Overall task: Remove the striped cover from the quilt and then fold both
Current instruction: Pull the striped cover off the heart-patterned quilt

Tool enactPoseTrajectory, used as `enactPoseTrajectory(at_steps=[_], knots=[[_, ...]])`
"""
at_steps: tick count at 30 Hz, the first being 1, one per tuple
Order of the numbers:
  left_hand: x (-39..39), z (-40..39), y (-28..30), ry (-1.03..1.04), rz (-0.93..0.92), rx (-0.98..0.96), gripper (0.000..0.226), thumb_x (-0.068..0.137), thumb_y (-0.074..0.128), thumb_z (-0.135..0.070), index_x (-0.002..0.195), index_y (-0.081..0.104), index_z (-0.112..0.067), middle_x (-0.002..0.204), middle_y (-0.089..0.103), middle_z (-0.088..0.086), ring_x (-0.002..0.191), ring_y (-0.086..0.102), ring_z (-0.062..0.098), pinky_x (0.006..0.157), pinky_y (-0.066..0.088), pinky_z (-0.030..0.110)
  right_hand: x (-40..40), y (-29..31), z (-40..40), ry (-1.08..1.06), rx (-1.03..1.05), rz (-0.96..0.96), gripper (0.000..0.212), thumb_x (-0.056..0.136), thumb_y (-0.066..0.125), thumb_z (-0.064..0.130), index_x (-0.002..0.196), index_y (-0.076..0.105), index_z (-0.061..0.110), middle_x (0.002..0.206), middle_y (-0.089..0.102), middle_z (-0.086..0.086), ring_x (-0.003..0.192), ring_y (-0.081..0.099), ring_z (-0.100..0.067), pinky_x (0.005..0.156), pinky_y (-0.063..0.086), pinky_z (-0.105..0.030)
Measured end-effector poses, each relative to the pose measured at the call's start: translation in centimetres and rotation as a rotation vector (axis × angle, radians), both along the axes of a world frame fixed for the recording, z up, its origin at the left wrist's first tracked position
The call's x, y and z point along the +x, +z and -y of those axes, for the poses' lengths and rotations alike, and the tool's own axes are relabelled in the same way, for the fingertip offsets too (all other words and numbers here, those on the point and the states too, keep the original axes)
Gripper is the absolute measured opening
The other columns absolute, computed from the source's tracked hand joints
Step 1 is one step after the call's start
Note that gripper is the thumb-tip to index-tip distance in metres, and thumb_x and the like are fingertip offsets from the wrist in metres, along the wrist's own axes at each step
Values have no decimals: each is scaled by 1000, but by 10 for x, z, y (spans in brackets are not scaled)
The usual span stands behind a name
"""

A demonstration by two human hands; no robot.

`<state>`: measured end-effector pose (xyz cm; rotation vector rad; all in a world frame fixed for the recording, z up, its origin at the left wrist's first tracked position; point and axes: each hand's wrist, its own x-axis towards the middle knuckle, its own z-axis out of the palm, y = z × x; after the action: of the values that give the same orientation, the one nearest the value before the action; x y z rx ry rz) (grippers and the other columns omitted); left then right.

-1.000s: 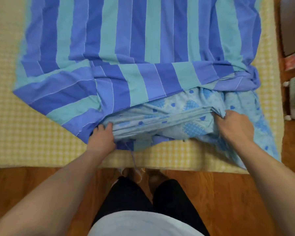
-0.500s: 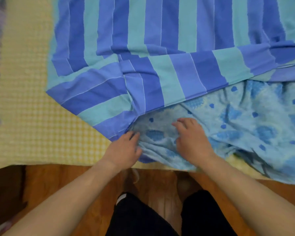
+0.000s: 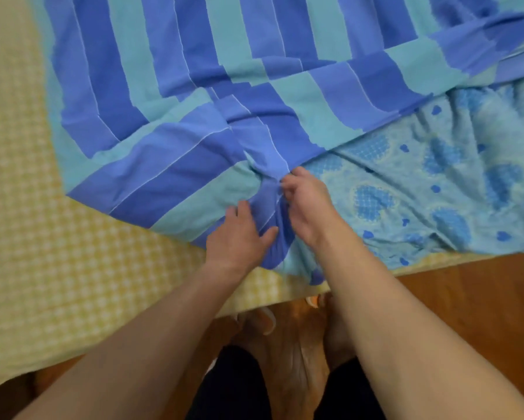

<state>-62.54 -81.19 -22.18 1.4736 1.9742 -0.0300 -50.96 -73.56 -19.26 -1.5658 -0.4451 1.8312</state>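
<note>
The striped cover [image 3: 194, 86], in blue and teal bands, spreads over the upper part of the bed with its near edge bunched at the middle. The quilt [image 3: 436, 183], light blue with darker heart prints, lies bared to the right of that bunch. My left hand [image 3: 242, 234] rests on the bunched corner of the cover with thumb and fingers spread around the fabric. My right hand [image 3: 306, 204] sits just right of it, fingers curled and pinching the cover's edge where it meets the quilt.
A yellow checked mattress sheet [image 3: 42, 253] lies under everything and shows bare on the left and front. The bed's front edge runs across the lower view, with wooden floor [image 3: 466, 298] and my feet [image 3: 285, 344] below it.
My right hand left the quilt surface and moved up-left onto the cover's edge. My left hand shifted slightly along the bunched corner. The view swung left, so more quilt shows.
</note>
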Motion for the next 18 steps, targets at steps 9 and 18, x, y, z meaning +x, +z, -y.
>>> enactPoseTrajectory(at_steps=[9, 18], knots=[[-26, -72, 14, 455, 168, 342, 29, 80, 54, -12, 107, 63, -10, 128, 51, 12, 111, 55, 35, 97, 43, 38, 23, 35, 0, 421, 167, 268, 60, 75, 29, -22, 117, 62, 6, 115, 68, -11, 98, 63, -14, 65, 42, -6], [-50, -39, 37, 237, 349, -46, 28, 87, 71, -36, 98, 55, -16, 83, 58, -1, 76, 55, 19, 64, 37, 35, -22, -46, 66, 852, -115, 694, 53, 77, 53, 48, 117, 62, 14, 117, 67, -15, 111, 63, -35, 94, 50, -44]])
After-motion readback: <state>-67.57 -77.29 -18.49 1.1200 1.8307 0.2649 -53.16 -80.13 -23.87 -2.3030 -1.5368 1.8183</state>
